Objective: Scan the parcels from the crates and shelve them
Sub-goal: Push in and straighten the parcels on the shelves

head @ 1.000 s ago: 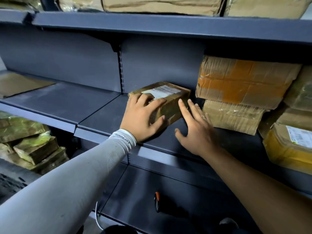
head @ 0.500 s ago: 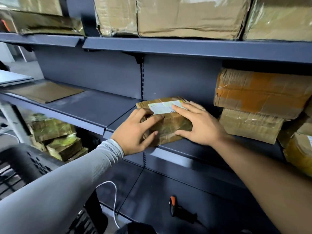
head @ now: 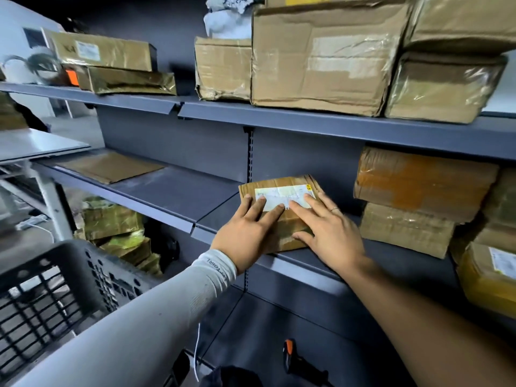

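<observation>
The print on the white label (head: 283, 197) is too blurred to read, and fingertips cover its lower edge; the black scanner (head: 303, 365) with an orange tip lies half lost in shadow on the bottom shelf. The parcel (head: 282, 213) is a small, flattish cardboard box, creased and wrapped in glossy tape, sitting on the grey metal middle shelf (head: 173, 191) near its front edge, well left of a stack of crumpled brown boxes (head: 418, 202). The left hand (head: 245, 236), below a pale sleeve, lies flat on the parcel with fingers straight and spread; the right hand (head: 326, 233) presses its top likewise, fingers extended, thumb against the front face. A dark perforated plastic crate (head: 55, 289) is cut off at lower left.
</observation>
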